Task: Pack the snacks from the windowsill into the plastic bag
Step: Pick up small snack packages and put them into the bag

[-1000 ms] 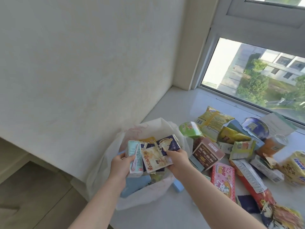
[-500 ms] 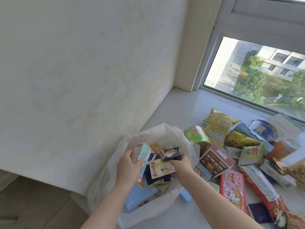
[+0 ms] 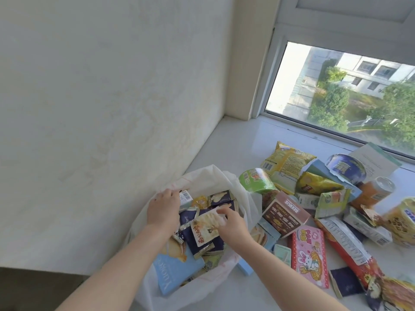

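bag [image 3: 226,182] white, open, by wall | left hand [image 3: 162,209] grasps barcode packet [image 3: 185,197] at bag's 11 o'clock | right hand [image 3: 233,223] pinches cream packet [image 3: 207,225] inside | loose snacks [image 3: 310,245] at bag's 3 o'clock on windowsill [image 3: 242,140]

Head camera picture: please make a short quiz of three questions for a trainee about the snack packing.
1. True or false: both hands are over the open plastic bag.
2. Which box lies closest to the bag on the windowsill? A) pink rabbit box B) brown box C) orange can
3. Fill in: the right hand touches a pale ____ lying on top of the bag's contents.

Key:
1. True. The left hand is at the bag's far-left rim, the right hand over its middle.
2. B
3. snack packet
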